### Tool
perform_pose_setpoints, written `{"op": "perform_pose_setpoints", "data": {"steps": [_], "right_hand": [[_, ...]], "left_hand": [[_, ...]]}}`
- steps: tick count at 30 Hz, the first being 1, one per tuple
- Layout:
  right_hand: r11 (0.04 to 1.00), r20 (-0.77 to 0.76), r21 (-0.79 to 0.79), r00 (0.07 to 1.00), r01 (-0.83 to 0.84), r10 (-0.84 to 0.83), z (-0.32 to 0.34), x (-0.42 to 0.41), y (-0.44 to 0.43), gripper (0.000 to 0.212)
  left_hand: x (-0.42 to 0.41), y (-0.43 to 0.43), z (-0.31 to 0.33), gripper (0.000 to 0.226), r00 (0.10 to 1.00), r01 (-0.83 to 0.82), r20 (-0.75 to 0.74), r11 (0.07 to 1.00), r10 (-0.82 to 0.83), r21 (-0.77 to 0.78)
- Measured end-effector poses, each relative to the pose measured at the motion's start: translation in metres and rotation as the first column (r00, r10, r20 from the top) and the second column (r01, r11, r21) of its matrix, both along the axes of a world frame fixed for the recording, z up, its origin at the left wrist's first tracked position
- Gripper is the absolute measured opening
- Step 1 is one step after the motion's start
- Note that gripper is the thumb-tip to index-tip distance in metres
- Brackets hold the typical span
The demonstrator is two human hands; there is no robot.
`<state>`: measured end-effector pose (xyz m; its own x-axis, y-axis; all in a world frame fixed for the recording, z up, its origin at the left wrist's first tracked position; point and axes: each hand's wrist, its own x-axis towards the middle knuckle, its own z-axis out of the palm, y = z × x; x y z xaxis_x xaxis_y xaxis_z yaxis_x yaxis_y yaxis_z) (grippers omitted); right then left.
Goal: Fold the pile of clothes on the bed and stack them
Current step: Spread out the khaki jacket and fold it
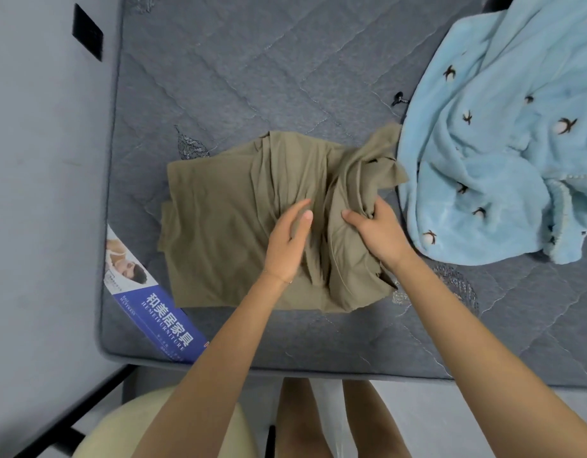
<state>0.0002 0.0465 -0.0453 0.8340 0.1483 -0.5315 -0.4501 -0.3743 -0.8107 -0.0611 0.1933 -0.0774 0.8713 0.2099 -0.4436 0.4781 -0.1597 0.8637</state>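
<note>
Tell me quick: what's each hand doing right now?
Left hand: open, fingers straight, over the olive garment.
Right hand: closed, gripping a bunched fold of the olive garment.

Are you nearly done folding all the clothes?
Not yet. The left half of the olive-green garment already lies flat and folded on the mattress. Its right side is in hand: the right hand grips the bunched cloth, and the left hand is open at the middle. The light blue fleece garment beside it is crumpled, and no stack shows.
</note>
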Motion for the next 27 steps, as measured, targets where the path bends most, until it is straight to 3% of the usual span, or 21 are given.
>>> {"op": "perform_pose_setpoints", "data": {"steps": [2,4,7,9,10,12,13,15,17,19,23,25,27], "right_hand": [[0.995,0.049,0.015,0.994,-0.1,0.099,0.009,-0.001,0.035,0.028],[0.985,0.088,0.04,0.983,-0.168,0.164,0.017,-0.005,0.078,0.028],[0.932,0.044,0.172,0.947,-0.32,0.318,0.019,-0.013,0.137,0.037],[0.864,-0.126,0.313,0.884,-0.395,0.449,0.018,-0.018,0.164,0.05],[0.848,-0.164,0.316,0.856,-0.425,0.49,0.014,-0.021,0.172,0.054],[0.855,-0.029,0.082,0.856,-0.512,0.516,0.001,-0.023,0.175,0.051],[0.854,0.08,-0.071,0.851,-0.515,0.52,-0.008,-0.023,0.17,0.05],[0.827,0.221,-0.283,0.806,-0.487,0.55,-0.028,-0.022,0.156,0.05],[0.762,0.223,-0.435,0.762,-0.48,0.607,-0.049,-0.02,0.144,0.055],[0.659,0.152,-0.56,0.72,-0.502,0.678,-0.062,-0.019,0.136,0.064],[0.553,0.198,-0.662,0.594,-0.506,0.78,-0.077,-0.022,0.137,0.069],[0.536,0.238,-0.684,0.544,-0.495,0.805,-0.083,-0.026,0.143,0.069],[0.541,0.277,-0.71,0.527,-0.452,0.804,-0.087,-0.026,0.148,0.063]], "left_hand": [[0.006,0.019,0.025,0.032,0.985,-0.157,-0.117,0.935,0.126,-0.319],[0.004,0.044,0.036,0.043,0.959,-0.279,-0.191,0.827,0.211,-0.488],[-0.01,0.092,0.039,0.052,0.917,-0.397,-0.211,0.729,0.338,-0.558],[-0.023,0.127,0.037,0.052,0.893,-0.45,-0.247,0.722,0.376,-0.526],[-0.029,0.142,0.032,0.054,0.883,-0.469,-0.276,0.741,0.38,-0.481],[-0.037,0.163,0.018,0.061,0.901,-0.391,-0.316,0.873,0.298,-0.29],[-0.041,0.166,0.01,0.056,0.913,-0.302,-0.322,0.945,0.249,-0.125],[-0.047,0.17,-0.008,0.046,0.93,-0.131,-0.315,0.971,0.19,0.199],[-0.054,0.173,-0.018,0.04,0.926,-0.095,-0.314,0.932,0.212,0.35],[-0.062,0.18,-0.021,0.035,0.91,-0.14,-0.308,0.903,0.279,0.405],[-0.073,0.183,-0.018,0.036,0.863,-0.054,-0.385,0.819,0.326,0.571],[-0.071,0.178,-0.016,0.049,0.879,-0.038,-0.31,0.701,0.362,0.712],[-0.065,0.171,-0.019,0.063,0.953,0.016,-0.175,0.535,0.249,0.845]]}}
